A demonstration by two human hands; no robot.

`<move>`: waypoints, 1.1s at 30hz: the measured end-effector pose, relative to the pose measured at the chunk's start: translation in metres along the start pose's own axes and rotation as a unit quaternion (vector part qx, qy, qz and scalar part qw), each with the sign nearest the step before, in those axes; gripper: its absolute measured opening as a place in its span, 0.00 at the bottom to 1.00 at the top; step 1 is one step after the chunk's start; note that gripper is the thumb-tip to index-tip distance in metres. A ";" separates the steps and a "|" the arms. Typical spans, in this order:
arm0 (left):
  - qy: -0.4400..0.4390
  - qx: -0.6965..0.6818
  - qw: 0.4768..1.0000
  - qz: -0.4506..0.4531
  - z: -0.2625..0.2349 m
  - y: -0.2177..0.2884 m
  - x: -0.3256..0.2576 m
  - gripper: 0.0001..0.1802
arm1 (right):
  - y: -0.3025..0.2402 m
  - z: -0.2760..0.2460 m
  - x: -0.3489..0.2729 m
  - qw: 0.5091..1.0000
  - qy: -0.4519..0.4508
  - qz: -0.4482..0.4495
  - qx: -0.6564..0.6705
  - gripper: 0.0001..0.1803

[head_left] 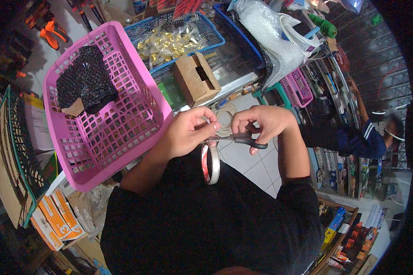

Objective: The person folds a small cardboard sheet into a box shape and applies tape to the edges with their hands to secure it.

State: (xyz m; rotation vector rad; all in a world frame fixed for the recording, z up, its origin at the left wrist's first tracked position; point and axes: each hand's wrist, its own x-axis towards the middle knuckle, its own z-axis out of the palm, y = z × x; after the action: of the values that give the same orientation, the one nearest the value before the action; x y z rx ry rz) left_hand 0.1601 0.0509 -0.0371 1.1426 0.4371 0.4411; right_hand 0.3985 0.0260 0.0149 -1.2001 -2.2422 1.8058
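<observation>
Scissors [239, 139], long axis crosswise, blades [219, 138] leftward, right hand [268, 123] gripping handles [253, 143], left hand [188, 130] pinching tape roll [214, 166]

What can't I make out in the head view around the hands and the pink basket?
In the head view:
- What the left hand pinches: too small, partly covered by its fingers.
- The tips of the scissors: too small to tell open from closed.
- Contents of the black bundle: hidden by its wrapping.
- Contents of the brown carton: hidden by flaps and shadow.

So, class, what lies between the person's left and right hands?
The scissors' blades, with a pale coil showing beyond them, in the head view.
</observation>
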 end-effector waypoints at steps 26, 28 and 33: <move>0.007 0.001 1.000 0.025 0.000 0.001 0.001 0.05 | -0.007 -0.002 -0.001 1.000 0.009 0.006 0.009 0.27; 0.006 0.005 1.000 0.021 0.000 0.002 0.001 0.05 | -0.005 -0.002 -0.001 1.000 0.005 0.001 0.013 0.27; 0.000 0.004 1.000 0.015 -0.001 0.002 0.001 0.05 | -0.004 -0.004 -0.002 1.000 -0.009 -0.004 0.026 0.26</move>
State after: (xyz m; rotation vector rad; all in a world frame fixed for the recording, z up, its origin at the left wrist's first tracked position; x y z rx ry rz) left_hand 0.1600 0.0524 -0.0360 1.1572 0.4222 0.4647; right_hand 0.3994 0.0277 0.0203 -1.1685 -2.1904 1.8678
